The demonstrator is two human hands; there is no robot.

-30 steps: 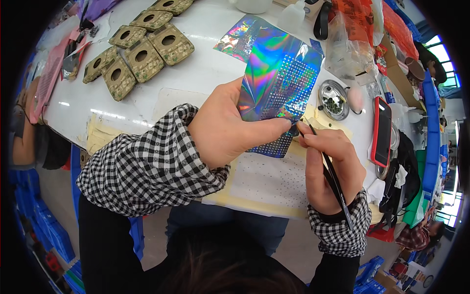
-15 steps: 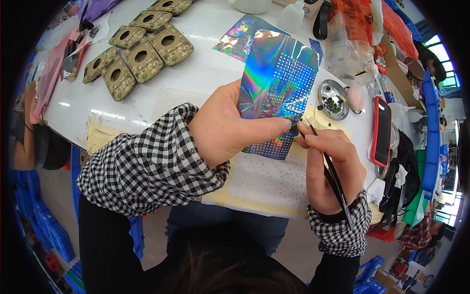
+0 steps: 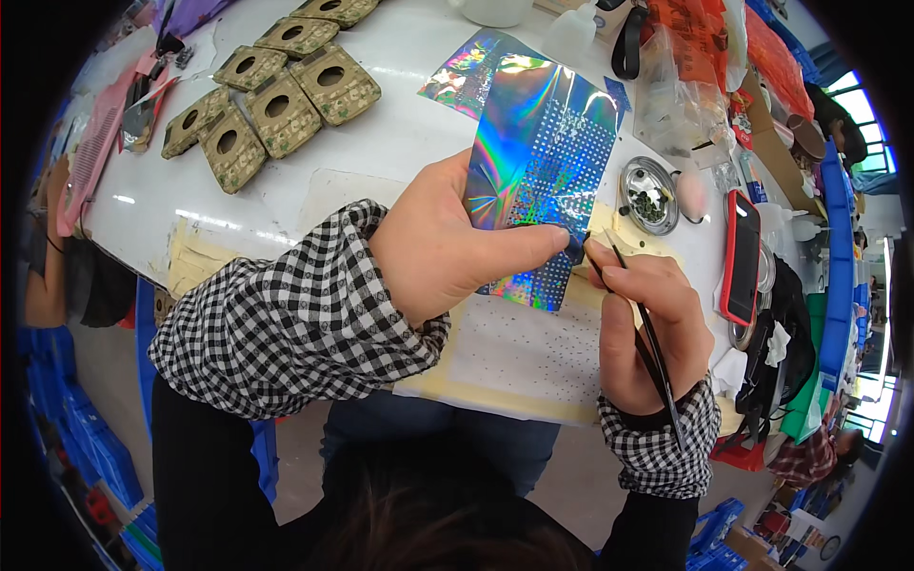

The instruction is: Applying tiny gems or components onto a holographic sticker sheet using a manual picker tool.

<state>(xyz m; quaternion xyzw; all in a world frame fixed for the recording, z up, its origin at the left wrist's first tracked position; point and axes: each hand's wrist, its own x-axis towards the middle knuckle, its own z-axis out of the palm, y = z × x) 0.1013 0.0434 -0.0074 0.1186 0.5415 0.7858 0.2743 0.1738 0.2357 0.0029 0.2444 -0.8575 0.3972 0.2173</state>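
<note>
A shiny holographic sheet (image 3: pixel 509 124) with rows of small silvery dots is held up over the table. My left hand (image 3: pixel 433 243) grips it, thumb lying across its front and the other fingers hidden behind. By the left thumb tip sits a small dark piece (image 3: pixel 575 246), too small to name. My right hand (image 3: pixel 652 314) is closed around black tweezers (image 3: pixel 655 352), which slant back across the palm toward the wrist. Its fingertips are close to the sheet's right edge; whether they touch it I cannot tell. Below lies white paper (image 3: pixel 514 357) sprinkled with tiny dark specks.
A round metal dish (image 3: pixel 649 195) of small dark green bits is right of the sheet, near a red-framed phone (image 3: pixel 741 255). Several camouflage pouches (image 3: pixel 276 107) with round holes lie at the far left. Another holographic sheet (image 3: pixel 455 76) rests behind. Plastic bags (image 3: pixel 671 90) crowd the far right.
My right hand has shifted slightly right and the tweezers' arms show farther apart. The sheet has tilted a little, changing its reflections. The dark piece by my left thumb is more visible.
</note>
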